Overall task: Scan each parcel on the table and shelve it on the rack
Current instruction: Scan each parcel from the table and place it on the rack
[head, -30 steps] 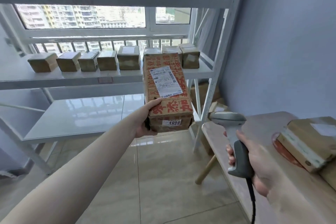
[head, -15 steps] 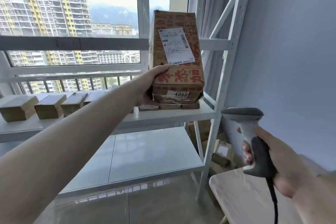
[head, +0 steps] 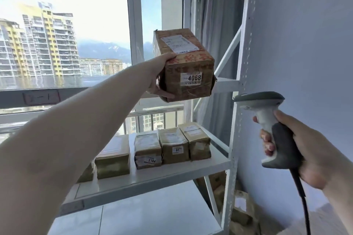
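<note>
My left hand grips a brown cardboard parcel by its left side, thumb on top and fingers underneath. The parcel has red printing, a white shipping label on top and a sticker reading 4068 on its near face. It hangs tilted at the height of the white rack's upper shelf, near that shelf's right end. My right hand holds a grey handheld scanner by its grip at the lower right, its head pointing left and its black cable hanging down.
The rack's middle shelf carries a row of several small brown parcels. A white rack upright stands between the parcel and the scanner. More boxes lie on the floor by the blue wall. A large window sits behind the rack.
My left hand has raised the parcel from in front of the middle shelf up to the upper shelf's level. The view tilted upward; the table dropped out of sight. The scanner stayed at the lower right.
</note>
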`<state>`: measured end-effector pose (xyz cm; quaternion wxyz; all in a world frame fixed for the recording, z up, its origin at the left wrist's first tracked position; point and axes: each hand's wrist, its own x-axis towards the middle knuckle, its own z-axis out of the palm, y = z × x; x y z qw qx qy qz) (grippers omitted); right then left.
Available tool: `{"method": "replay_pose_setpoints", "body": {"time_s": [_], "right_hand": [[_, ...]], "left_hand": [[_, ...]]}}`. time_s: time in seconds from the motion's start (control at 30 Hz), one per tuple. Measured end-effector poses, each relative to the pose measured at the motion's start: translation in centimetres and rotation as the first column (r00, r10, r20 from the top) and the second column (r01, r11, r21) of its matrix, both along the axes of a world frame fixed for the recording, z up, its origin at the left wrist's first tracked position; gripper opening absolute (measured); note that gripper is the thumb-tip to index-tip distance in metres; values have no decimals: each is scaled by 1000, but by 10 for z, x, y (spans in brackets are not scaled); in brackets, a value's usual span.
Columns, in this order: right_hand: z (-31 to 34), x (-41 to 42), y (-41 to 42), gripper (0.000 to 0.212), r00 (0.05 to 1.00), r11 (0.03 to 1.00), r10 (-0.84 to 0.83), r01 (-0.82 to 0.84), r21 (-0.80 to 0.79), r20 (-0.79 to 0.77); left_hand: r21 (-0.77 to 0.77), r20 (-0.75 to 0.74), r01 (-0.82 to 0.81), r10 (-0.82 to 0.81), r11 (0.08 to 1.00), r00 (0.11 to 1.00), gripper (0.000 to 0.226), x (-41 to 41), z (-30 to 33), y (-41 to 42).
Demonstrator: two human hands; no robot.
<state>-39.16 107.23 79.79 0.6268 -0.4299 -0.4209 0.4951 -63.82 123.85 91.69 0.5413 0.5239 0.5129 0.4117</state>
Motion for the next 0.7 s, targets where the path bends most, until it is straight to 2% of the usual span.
{"method": "replay_pose_setpoints", "body": {"time_s": [0.2,0.3,0.43,0.53,0.6,0.7], "right_hand": [[18,6,40,57,997,998,42,-45,47,63],[18,12,58,57,996,997,64,-67,41,62],[15,17,80,67,994,996,82,-83,22,66],[12,20,94,59,995,996,86,-87,15,58],[10,22,102,54,995,997,79,-80,15,54],[10,21,111,57,995,996,82,-84,24,50]], "left_hand": [[-2,46,-21,21,1000,999,73,9,19,58],[-13,1,-49,49,999,999,76,11,26,82],[-28,-129,-85,80,996,988,68,11,37,105],[28,-270,-146,148,989,951,64,15,46,112],[138,-384,-176,216,975,898,77,19,51,113],[232,-536,-108,220,967,815,103,22,52,116]]}}
